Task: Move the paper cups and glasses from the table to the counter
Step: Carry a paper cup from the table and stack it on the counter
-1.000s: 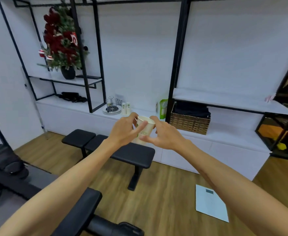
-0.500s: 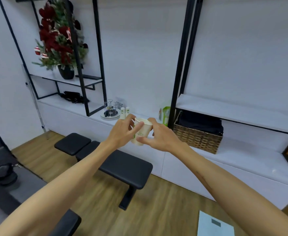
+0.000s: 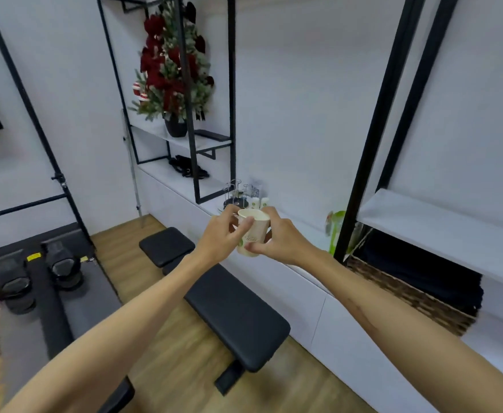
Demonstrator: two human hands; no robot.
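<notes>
— closer now: the white bench along the wall fills more of the view than half a second ago, and the wicker basket has slid off toward the right edge.
— and the paper cup?
— same carry as before, upright, mouth open to the top, up in the air in front of the bench, above the near end of the black padded seat.
— hands?
— left hand curled round the cup's left side, thumb laid across the front just under the rim. right hand wraps the other side, fingertips pinching low near the base. both closed on it.
— anything already on the bench?
— just behind the cup, a wire rack on a dark tray, and two small pale cups beside it. a green packet stands further right by the black upright. above, a red and green plant in a dark pot on the shelf.
</notes>
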